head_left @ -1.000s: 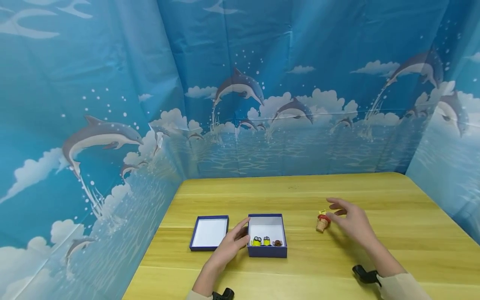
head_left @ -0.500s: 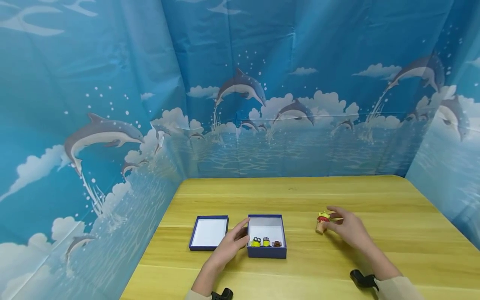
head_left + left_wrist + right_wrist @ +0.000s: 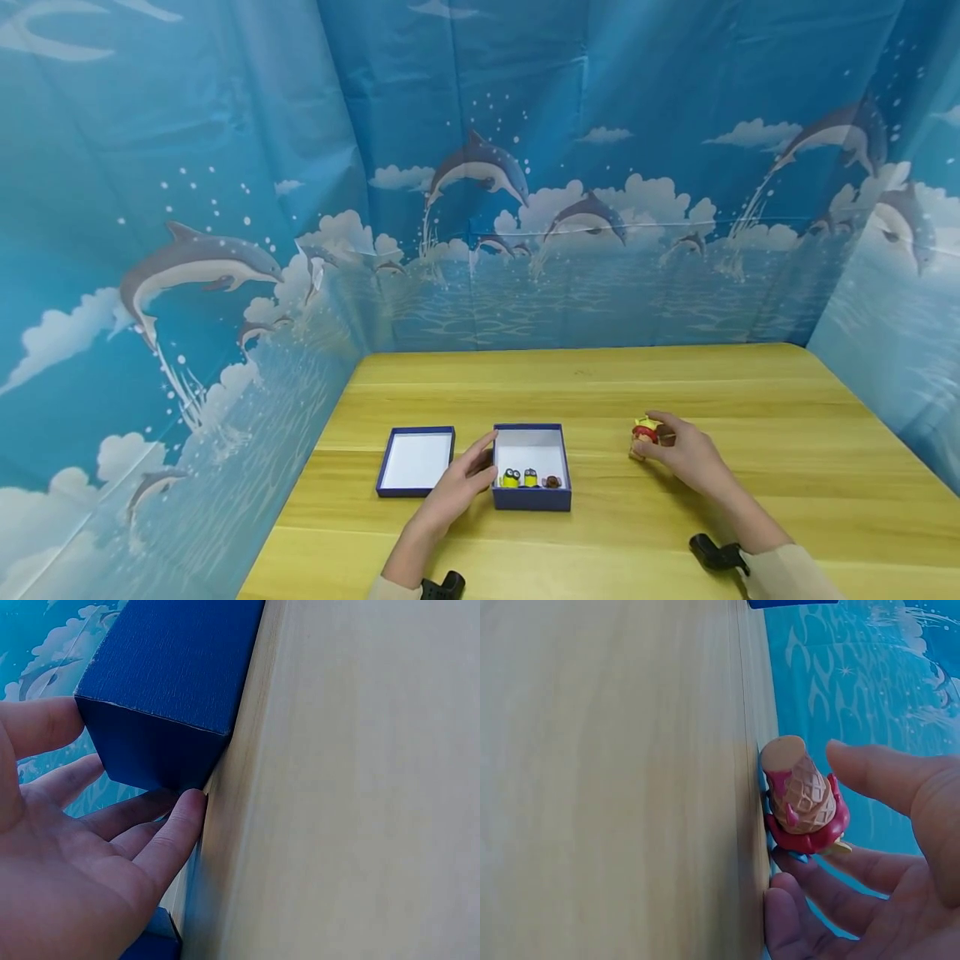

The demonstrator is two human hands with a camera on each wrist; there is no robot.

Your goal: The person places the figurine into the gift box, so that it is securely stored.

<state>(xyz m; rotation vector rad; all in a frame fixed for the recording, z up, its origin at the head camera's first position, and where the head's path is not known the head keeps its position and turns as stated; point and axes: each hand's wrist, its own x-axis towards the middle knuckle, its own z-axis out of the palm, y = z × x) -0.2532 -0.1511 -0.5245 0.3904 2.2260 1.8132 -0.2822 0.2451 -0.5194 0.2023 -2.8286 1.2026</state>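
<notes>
My left hand (image 3: 452, 492) rests against the left side of a blue box (image 3: 532, 500) with a white inside. In the left wrist view its thumb meets a corner of the box (image 3: 150, 667), and its fingers extend along the wall. Two yellow minion figures (image 3: 511, 478) and a small brown figure (image 3: 552, 482) sit inside near the front wall. On the right, my right hand (image 3: 690, 454) reaches around an ice cream cone toy (image 3: 802, 791) with a waffle base, red syrup and a yellow top. A gap separates thumb from cone; the fingers lie close along its other side.
A shallow blue-rimmed box lid (image 3: 416, 461), white inside, lies left of the box. The wooden table (image 3: 600, 383) ends at a blue dolphin-print curtain (image 3: 480, 292) behind and on both sides. Black wrist cameras (image 3: 716, 552) sit on both forearms.
My right hand has moved slightly left and closer around the ice cream cone toy, its thumb now overlapping the cone in the head view. The left hand stays at the box.
</notes>
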